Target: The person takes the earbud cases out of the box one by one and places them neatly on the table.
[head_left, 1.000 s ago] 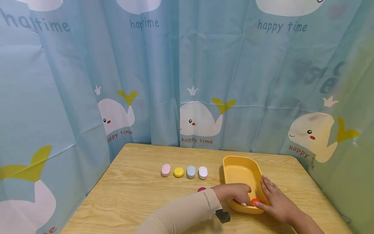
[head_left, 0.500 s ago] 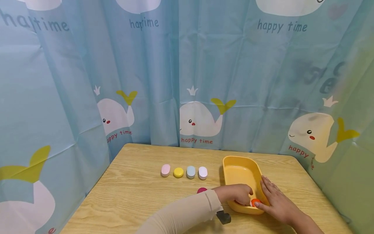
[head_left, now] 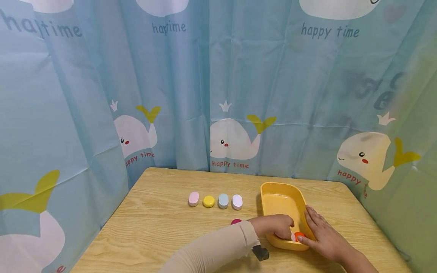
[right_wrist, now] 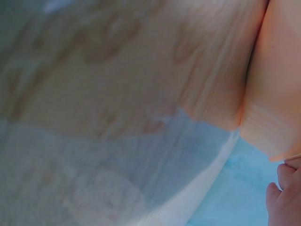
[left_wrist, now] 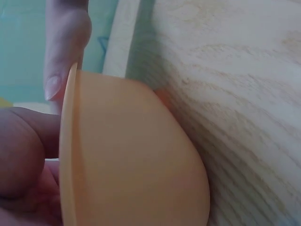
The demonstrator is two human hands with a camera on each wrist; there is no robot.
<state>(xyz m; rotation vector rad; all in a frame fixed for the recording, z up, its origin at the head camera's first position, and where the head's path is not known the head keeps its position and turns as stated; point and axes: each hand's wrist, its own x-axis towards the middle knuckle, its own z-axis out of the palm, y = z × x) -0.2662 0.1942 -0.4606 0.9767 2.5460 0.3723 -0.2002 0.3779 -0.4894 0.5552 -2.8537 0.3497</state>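
In the head view my left hand [head_left: 280, 226] reaches over the near left wall of a yellow-orange plastic tray [head_left: 280, 188]. Its fingers are bent down inside and seem to pinch a small pale pinkish-white piece [head_left: 292, 236], mostly hidden by them. An orange-red round piece [head_left: 299, 236] lies right beside that one, in the tray's near end. Along the tray's right wall rests my right hand [head_left: 324, 235], fingers straight, its thumb reaching over the rim to the orange-red piece. The left wrist view has the tray's outer wall [left_wrist: 127, 155] filling the middle.
Behind and left of the hands stand several small rounded pieces in a row: pink [head_left: 193, 198], yellow [head_left: 208, 201], grey-blue [head_left: 223, 201] and white [head_left: 237, 201]. A dark red piece [head_left: 236, 221] is partly covered by the left sleeve [head_left: 211, 246]. Whale-print curtains [head_left: 232, 76] surround the wooden table [head_left: 153, 227].
The pale piece has shifted slightly right under my left fingers and now sits against the orange-red one. My right hand and the tray have stayed in place.
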